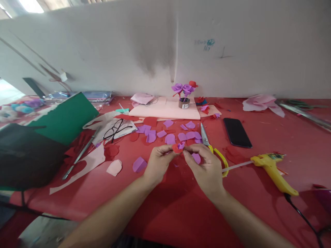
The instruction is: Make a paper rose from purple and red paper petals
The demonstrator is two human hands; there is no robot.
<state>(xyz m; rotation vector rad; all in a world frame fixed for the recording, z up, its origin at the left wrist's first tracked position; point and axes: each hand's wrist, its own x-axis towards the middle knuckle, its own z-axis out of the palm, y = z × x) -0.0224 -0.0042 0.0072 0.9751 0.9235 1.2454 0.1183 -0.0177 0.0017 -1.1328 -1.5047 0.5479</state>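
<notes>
Both of my hands meet over the middle of the red table (165, 210). My left hand (158, 162) pinches a small paper flower piece (178, 147), red with a purple bit. My right hand (205, 165) pinches the same piece from the right, fingers curled. Several loose purple paper petals (170, 138) lie just beyond my hands, and one more purple petal (139, 164) lies to the left. Yellow-handled scissors (210, 144) lie right beside my right hand.
A yellow glue gun (272, 168) with its cord lies at the right, a black phone (237, 132) beyond it. Finished paper roses in a small cup (184, 93) stand on pink sheets by the wall. Glasses (116, 130), green card (66, 117) and dark card lie left.
</notes>
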